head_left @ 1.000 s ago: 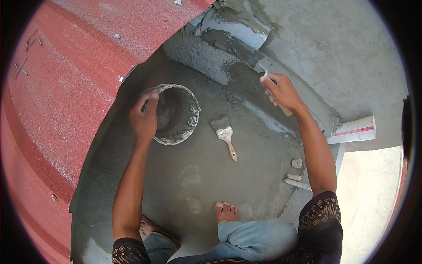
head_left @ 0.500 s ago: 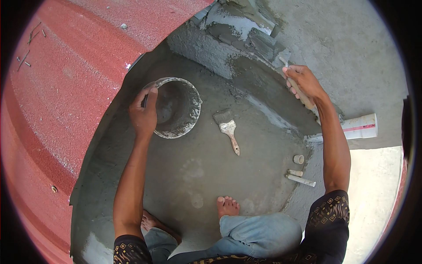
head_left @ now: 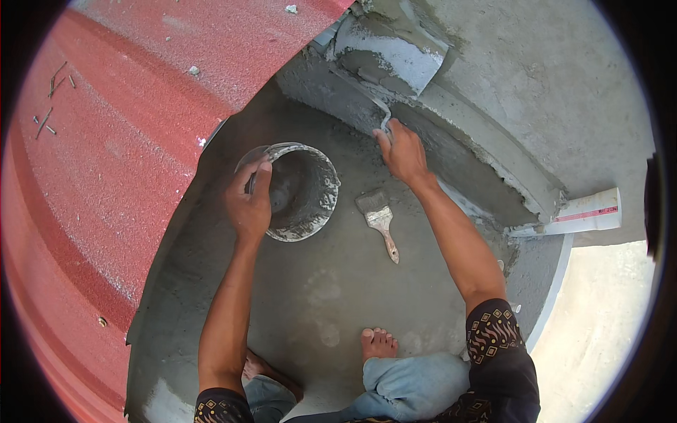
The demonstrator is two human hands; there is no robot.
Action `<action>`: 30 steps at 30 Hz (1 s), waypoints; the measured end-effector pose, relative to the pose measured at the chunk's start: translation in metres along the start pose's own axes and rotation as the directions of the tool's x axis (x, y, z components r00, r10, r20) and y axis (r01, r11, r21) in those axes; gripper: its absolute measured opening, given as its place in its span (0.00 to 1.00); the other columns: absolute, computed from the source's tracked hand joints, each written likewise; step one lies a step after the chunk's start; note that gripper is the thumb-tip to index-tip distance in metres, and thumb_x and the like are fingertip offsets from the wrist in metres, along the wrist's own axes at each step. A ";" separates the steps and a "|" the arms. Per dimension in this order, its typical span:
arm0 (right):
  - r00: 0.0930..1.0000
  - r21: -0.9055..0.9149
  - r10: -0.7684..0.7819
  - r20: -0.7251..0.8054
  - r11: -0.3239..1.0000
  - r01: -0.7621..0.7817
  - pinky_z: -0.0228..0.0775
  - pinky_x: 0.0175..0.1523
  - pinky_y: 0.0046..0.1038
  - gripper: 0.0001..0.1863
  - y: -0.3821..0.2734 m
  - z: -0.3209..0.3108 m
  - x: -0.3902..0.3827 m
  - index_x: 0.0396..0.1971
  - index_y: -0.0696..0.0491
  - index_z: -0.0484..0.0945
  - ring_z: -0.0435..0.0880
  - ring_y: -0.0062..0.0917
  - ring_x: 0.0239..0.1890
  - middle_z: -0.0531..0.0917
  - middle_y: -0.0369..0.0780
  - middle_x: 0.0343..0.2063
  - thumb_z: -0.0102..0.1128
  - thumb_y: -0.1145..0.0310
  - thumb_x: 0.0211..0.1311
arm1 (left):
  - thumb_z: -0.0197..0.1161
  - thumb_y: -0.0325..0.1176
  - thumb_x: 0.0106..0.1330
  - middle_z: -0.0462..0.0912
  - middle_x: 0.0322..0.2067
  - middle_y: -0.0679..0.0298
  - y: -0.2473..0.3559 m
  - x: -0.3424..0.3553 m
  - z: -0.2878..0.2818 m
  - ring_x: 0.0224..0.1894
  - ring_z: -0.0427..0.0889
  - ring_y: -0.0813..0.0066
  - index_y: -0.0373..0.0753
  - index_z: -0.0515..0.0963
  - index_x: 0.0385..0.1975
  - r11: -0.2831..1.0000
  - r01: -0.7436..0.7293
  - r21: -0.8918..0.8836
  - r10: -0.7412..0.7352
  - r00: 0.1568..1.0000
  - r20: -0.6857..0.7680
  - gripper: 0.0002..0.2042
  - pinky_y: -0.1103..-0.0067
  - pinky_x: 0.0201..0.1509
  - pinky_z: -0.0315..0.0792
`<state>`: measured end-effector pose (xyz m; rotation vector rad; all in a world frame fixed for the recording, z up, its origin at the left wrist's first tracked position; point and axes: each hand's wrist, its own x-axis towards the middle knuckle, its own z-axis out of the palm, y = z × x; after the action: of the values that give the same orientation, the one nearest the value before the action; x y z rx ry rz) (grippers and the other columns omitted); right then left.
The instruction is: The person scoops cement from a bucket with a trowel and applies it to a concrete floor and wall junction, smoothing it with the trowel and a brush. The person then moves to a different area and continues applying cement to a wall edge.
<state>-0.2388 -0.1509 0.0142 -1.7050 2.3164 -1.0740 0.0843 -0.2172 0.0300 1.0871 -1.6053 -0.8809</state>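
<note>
Along the left ran the red corrugated roof sheet (head_left: 120, 141), its curved lower edge overhanging the grey concrete floor (head_left: 317, 296) where I crouched. Just inside that edge stood the round mortar bucket (head_left: 300, 190), upright, its mouth open to me and its walls smeared with grey mix. My left hand (head_left: 249, 204) gripped the rim on the side nearest the roof sheet, fingers curled shut over the lip and the thumb outside.

To the right of the bucket, apart from it, a paint brush (head_left: 379, 220) lay flat on the floor. Its long axis ran away from me and slightly left, bristles toward the wall, wooden handle pointing back toward my bare foot (head_left: 379, 343). Open floor lay all round it and between it and my knees.

My right hand (head_left: 403, 151) was closed round the handle of a small trowel (head_left: 384, 120). How tightly the fingers met I could not tell, as the handle was mostly hidden in my palm. The tool's long axis ran up and away from me, the metal end touching the wet cement ledge (head_left: 451, 151) at the foot of the wall. That ledge slanted from the upper middle down to the right, closing the floor on that side. At its right end a white pipe (head_left: 585, 211) stuck out, pointing right.
</note>
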 end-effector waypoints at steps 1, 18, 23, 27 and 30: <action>1.000 0.005 0.018 -0.006 1.000 -0.018 0.74 0.50 0.54 0.17 0.000 0.002 0.005 0.44 0.61 0.78 0.83 0.65 0.46 0.86 0.60 0.40 0.65 0.59 0.78 | 0.68 0.38 0.78 0.94 0.48 0.55 0.000 0.000 0.000 0.53 0.90 0.67 0.32 0.90 0.51 1.000 -0.001 0.002 0.001 1.000 -0.008 0.15 0.72 0.63 0.78; 0.993 0.063 0.107 -0.048 0.993 -0.104 0.75 0.49 0.55 0.18 -0.003 -0.044 -0.002 0.41 0.60 0.79 0.84 0.64 0.46 0.87 0.60 0.41 0.64 0.57 0.78 | 0.68 0.37 0.77 0.94 0.50 0.55 0.004 0.002 0.002 0.55 0.90 0.67 0.31 0.90 0.52 0.998 0.019 0.061 -0.018 1.000 -0.010 0.15 0.72 0.65 0.77; 0.995 -0.014 0.102 -0.007 0.995 -0.102 0.75 0.48 0.55 0.19 -0.003 -0.065 0.002 0.40 0.61 0.79 0.84 0.64 0.45 0.86 0.60 0.38 0.64 0.57 0.78 | 0.69 0.38 0.77 0.94 0.49 0.55 0.000 0.000 -0.003 0.55 0.89 0.69 0.32 0.90 0.51 0.999 0.033 0.020 -0.032 0.999 -0.040 0.15 0.73 0.64 0.77; 0.996 -0.075 0.003 -0.088 0.997 -0.010 0.73 0.41 0.51 0.18 -0.001 -0.075 0.000 0.38 0.60 0.80 0.83 0.62 0.36 0.83 0.59 0.29 0.67 0.57 0.77 | 0.69 0.38 0.77 0.94 0.48 0.56 0.004 -0.004 0.001 0.53 0.90 0.70 0.32 0.90 0.51 0.999 0.032 0.022 -0.031 0.999 -0.022 0.15 0.73 0.63 0.78; 0.998 -0.122 0.039 -0.041 0.992 -0.044 0.74 0.42 0.51 0.18 -0.005 -0.091 0.001 0.38 0.60 0.80 0.83 0.62 0.37 0.84 0.59 0.32 0.66 0.57 0.77 | 0.70 0.38 0.76 0.95 0.47 0.57 0.005 -0.004 0.002 0.52 0.90 0.70 0.33 0.90 0.51 1.000 0.008 0.027 -0.007 1.000 -0.008 0.15 0.73 0.62 0.79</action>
<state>-0.2757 -0.1084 0.0855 -1.6818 2.4783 -0.9854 0.0818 -0.2113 0.0329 1.1150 -1.6120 -0.8608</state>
